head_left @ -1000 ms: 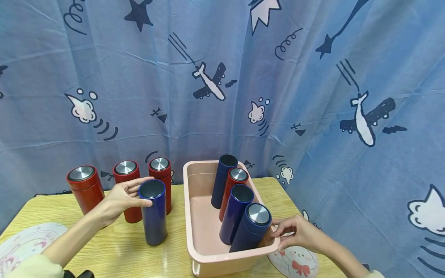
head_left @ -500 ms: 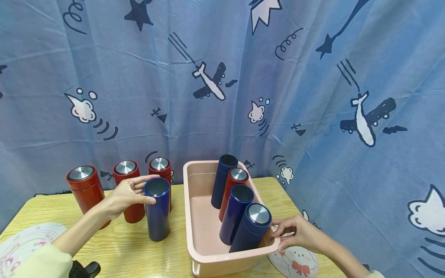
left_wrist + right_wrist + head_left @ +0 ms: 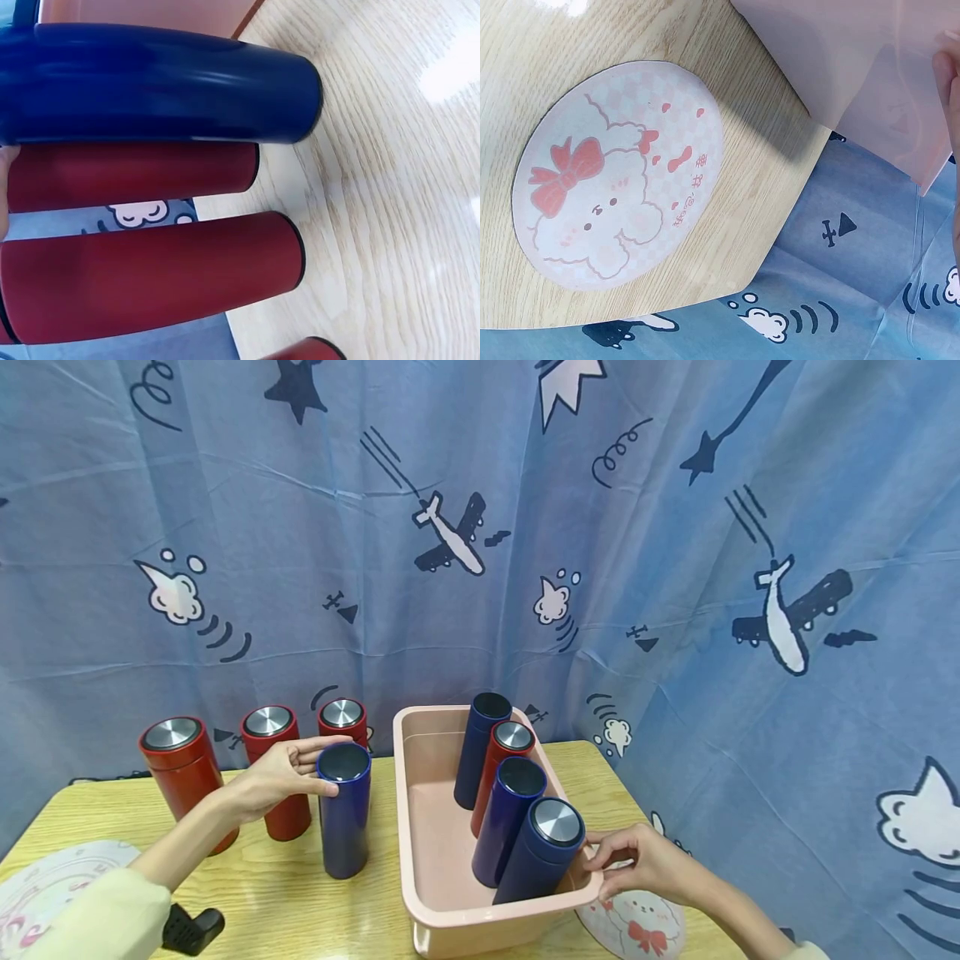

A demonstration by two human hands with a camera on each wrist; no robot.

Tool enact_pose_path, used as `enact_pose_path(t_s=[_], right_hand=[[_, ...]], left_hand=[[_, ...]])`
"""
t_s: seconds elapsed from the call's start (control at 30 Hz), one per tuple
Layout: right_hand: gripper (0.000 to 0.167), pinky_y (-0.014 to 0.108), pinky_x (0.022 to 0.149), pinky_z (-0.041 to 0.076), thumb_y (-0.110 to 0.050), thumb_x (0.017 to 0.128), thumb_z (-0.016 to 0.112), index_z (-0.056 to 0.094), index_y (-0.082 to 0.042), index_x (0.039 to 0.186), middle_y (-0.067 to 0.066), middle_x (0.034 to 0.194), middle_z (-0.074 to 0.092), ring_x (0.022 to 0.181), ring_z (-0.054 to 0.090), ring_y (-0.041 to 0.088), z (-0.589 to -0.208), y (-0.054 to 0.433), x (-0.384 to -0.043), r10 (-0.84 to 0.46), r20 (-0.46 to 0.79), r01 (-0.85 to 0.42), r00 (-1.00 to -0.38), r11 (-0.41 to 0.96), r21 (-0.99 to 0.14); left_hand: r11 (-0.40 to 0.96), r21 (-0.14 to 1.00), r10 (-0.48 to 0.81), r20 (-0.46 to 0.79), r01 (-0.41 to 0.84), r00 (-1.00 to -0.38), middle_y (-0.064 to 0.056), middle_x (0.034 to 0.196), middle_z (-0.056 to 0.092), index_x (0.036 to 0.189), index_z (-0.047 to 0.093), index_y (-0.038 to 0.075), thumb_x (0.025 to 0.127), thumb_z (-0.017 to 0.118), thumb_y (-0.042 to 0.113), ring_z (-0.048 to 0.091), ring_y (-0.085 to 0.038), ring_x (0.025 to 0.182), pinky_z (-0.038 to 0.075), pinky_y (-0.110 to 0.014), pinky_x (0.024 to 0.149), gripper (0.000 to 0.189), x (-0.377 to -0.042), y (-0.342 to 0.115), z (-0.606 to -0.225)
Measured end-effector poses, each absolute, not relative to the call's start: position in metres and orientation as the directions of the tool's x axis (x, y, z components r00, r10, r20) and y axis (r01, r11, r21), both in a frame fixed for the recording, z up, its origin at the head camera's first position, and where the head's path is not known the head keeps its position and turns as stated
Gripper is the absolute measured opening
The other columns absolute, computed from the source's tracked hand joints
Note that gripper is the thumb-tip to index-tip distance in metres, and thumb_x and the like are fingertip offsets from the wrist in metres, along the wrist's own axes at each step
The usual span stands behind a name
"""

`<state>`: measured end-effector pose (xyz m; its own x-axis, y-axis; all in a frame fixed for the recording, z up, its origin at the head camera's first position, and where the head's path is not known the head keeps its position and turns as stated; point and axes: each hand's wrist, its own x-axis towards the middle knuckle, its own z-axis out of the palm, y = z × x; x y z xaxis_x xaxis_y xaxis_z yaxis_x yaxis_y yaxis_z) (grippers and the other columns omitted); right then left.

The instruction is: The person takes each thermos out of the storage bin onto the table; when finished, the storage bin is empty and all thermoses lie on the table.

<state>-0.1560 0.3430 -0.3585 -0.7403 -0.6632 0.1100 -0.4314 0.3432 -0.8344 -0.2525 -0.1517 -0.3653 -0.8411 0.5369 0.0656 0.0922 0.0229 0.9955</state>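
My left hand (image 3: 281,781) holds a shiny blue thermos (image 3: 346,827) near its dark top, thumb on the near side and fingers behind. The thermos is upright, left of a pink plastic bin (image 3: 442,917); I cannot tell whether its base touches the table. In the left wrist view the blue thermos (image 3: 165,86) lies across the picture beside red ones. My right hand (image 3: 637,860) pinches the bin's right rim near its front corner. Inside the bin lean a red thermos (image 3: 492,781) and three blue ones, the nearest a blue thermos (image 3: 536,864) with a silver lid.
Three red thermoses stand at the back left: one far left (image 3: 187,785), one in the middle (image 3: 288,818), one partly hidden (image 3: 352,727). Round mats lie left (image 3: 52,893) and right (image 3: 615,172). A patterned blue curtain (image 3: 480,635) hangs behind the wooden table (image 3: 277,927).
My left hand and the blue thermos have moved a little to the right, toward the bin, and slightly away from me. My right hand has stayed at the bin's rim.
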Motion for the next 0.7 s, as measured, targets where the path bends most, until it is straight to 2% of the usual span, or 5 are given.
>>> enact_pose_path(t_s=[0.3,0.53,0.7], right_hand=[[0.023,0.034,0.073,0.057,-0.011,0.078,0.077,0.071,0.007,0.092,0.023,0.104,0.068,0.111,0.056,0.000,-0.359,0.343,-0.156,-0.665,0.131,-0.451,-0.735,0.335,-0.828],[0.024,0.035,0.074,0.057,-0.011,0.078,0.077,0.071,0.007,0.093,0.034,0.114,0.059,0.112,0.055,0.000,-0.359,0.343,-0.155,-0.660,0.123,-0.433,-0.741,0.329,-0.839],[0.024,0.035,0.073,0.057,-0.011,0.078,0.077,0.071,0.006,0.093,0.032,0.113,0.061,0.110,0.057,0.001,-0.358,0.343,-0.155,-0.656,0.123,-0.436,-0.745,0.339,-0.834]], left_hand=[[0.029,0.996,0.565,0.053,0.085,-0.824,-0.002,0.123,0.064,0.143,0.039,-0.003,0.081,0.072,0.000,0.060,-0.010,0.113,0.050,-0.026,0.091,0.070,-0.258,-0.153,-0.366],[0.067,0.992,0.606,0.043,0.104,-0.794,-0.008,0.130,0.060,0.143,0.040,-0.002,0.081,0.074,0.003,0.059,-0.010,0.114,0.050,-0.027,0.092,0.070,-0.263,-0.156,-0.365],[0.110,0.984,0.611,0.046,0.142,-0.790,-0.018,0.136,0.053,0.142,0.040,-0.005,0.079,0.076,0.005,0.060,-0.010,0.112,0.051,-0.027,0.090,0.073,-0.264,-0.158,-0.363]])
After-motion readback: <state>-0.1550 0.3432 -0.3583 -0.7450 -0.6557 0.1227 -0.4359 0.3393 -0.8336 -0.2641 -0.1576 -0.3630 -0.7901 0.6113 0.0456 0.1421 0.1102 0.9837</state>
